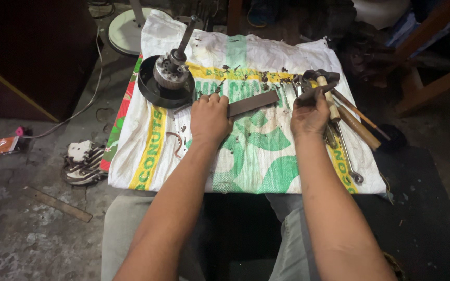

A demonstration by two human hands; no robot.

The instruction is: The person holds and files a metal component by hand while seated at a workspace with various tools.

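The left hand point(210, 117) presses closed on a dark flat metal bar point(253, 103) lying on the white woven sack point(266, 161). The right hand point(310, 113) is clamped on a dark tool point(320, 92) near the hammers point(334, 99). The bar may skid if pressure slackens.

A motor rotor point(172, 73) stands at the sack's point(246, 161) far left corner; hammers point(339, 104) and a wrench point(347, 156) lie along its right edge.
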